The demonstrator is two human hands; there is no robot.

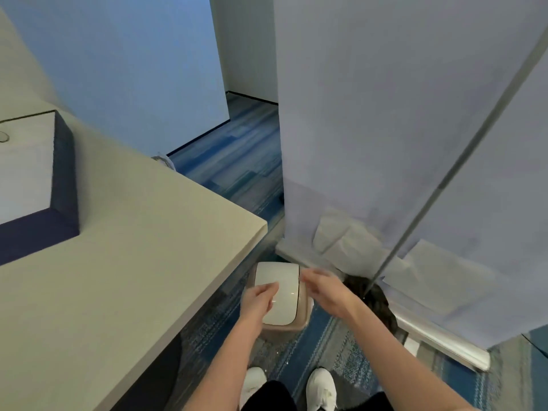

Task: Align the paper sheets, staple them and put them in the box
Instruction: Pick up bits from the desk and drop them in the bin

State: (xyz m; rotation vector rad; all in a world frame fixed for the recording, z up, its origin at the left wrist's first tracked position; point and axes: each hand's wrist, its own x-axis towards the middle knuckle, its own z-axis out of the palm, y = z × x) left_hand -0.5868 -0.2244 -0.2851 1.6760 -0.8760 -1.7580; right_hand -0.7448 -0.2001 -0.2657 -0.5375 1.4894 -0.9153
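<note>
A small tan bin with a white swing lid (281, 292) stands on the floor by the table's corner. My left hand (258, 301) rests on the lid's near left part with its fingers loosely bent and nothing in it. My right hand (323, 287) hovers over the bin's right edge, blurred, its fingers apart and nothing visible in them. On the table at the far left sits a box (63, 185) with dark blue sides and a white top. No paper sheets or stapler are in view.
The beige table (133, 262) fills the left side, its corner just above the bin. White partition panels (385, 129) stand on the right, with a thin grey pole (444, 179) leaning across them and a dark bundle (376, 301) at their foot. My white shoes (321, 387) stand on blue carpet.
</note>
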